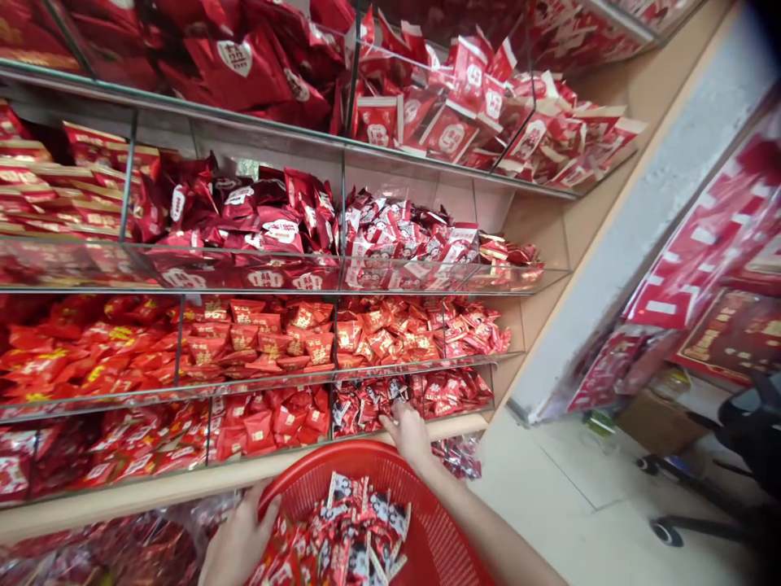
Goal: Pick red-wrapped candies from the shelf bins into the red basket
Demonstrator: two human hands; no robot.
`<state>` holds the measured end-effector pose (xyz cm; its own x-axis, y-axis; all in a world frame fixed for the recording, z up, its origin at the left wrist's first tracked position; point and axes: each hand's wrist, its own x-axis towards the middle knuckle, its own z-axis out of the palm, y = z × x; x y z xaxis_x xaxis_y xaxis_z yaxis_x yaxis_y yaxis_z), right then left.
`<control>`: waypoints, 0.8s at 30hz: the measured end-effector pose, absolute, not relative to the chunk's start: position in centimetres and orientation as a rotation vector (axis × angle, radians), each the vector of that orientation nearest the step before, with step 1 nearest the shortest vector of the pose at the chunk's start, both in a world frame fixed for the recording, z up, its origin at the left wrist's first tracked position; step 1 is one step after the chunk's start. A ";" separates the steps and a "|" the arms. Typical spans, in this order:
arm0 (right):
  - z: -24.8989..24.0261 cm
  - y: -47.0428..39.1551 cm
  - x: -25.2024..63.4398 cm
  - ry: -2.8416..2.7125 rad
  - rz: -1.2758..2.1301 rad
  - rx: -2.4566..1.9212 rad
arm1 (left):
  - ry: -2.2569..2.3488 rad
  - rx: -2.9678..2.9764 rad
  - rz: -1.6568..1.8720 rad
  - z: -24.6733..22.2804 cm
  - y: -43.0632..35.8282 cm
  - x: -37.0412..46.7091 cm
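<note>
A red plastic basket (pixel 451 521) at the bottom centre holds small red, white and black packets (pixel 354 529). My left hand (pixel 241 533) grips its left rim, thumb over the edge. Beyond the far rim, my right hand (pixel 407 431) reaches to the lowest shelf row, its fingers at a compartment of red and black packets (pixel 363 405). Those fingers are bent, and whether a packet is between them is too small to tell. Just right of that compartment lie red packets (pixel 455 391).
Shelf rows with clear dividers rise ahead, full of red packets (pixel 262 334). A wooden ledge (pixel 152 488) runs below them, with bagged packets underneath. At the right are a grey wall (pixel 610 268), hanging red goods (pixel 689 252), a cardboard box (pixel 659 423) and a wheeled chair base (pixel 701 488).
</note>
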<state>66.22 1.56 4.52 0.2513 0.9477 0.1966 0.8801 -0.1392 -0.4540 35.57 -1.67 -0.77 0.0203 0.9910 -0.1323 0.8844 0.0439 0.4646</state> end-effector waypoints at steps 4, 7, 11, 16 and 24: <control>3.8 3.5 65.2 -1.689 0.137 -2.188 | 1.863 1.860 0.387 -1.1 -1.6 35.5; 3.9 3.7 66.0 -1.619 0.132 -2.128 | 1.868 1.839 0.427 -1.5 -1.5 35.2; 4.9 2.2 68.1 -1.497 0.162 -1.906 | 1.820 1.806 0.548 -2.0 -0.6 34.5; 5.8 -2.3 68.9 -1.465 0.508 -1.474 | 1.738 1.775 0.873 1.5 0.0 35.9; 7.6 -8.2 65.7 -1.432 0.891 -1.326 | 0.993 1.413 0.848 9.3 -3.9 44.3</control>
